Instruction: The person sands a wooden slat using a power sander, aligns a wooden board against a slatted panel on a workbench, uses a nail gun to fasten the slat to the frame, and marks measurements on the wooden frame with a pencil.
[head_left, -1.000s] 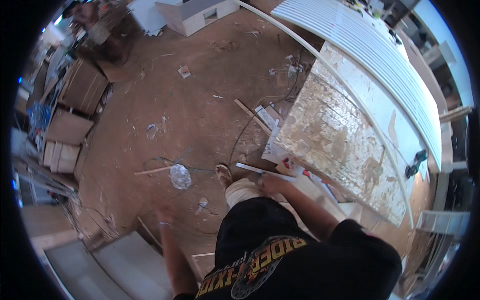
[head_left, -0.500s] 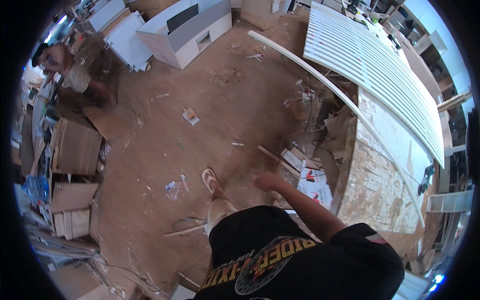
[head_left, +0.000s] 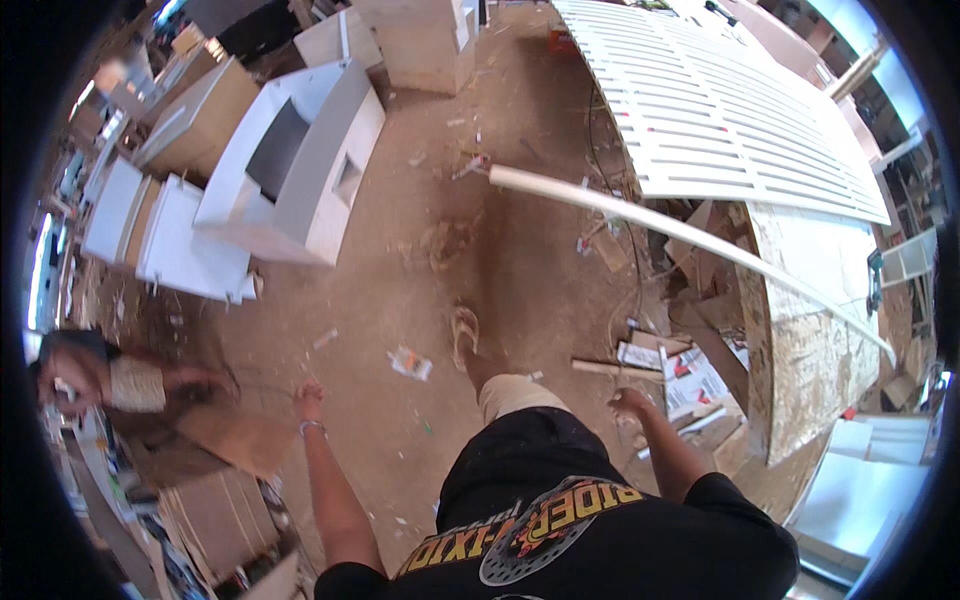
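Note:
My left hand (head_left: 310, 404), with a band at the wrist, hangs over the brown floor to the left of my body. Its fingers are loosely bent and apart, and it holds nothing that I can see. On the other side, my right hand (head_left: 630, 402) swings low, empty, its fingers slightly curled and parted. Closest to it lie a thin wooden strip (head_left: 610, 368) and a white printed cardboard sheet (head_left: 692, 382) on the floor. Neither hand touches anything. My sandalled foot (head_left: 465, 335) is stepping ahead on the floor.
A long pale strip (head_left: 640, 213) juts from the worn workbench (head_left: 800, 370) across the right. A white slatted panel (head_left: 730, 110) lies on that bench. Ahead left stands a white cabinet (head_left: 300, 170). A person (head_left: 100, 378) bends at the left. Litter (head_left: 410, 362) dots the floor.
I have walked forward and the view has turned, so the cabinet, strip and person now sit nearer. My left hand has come into view; my right hand has swung outward.

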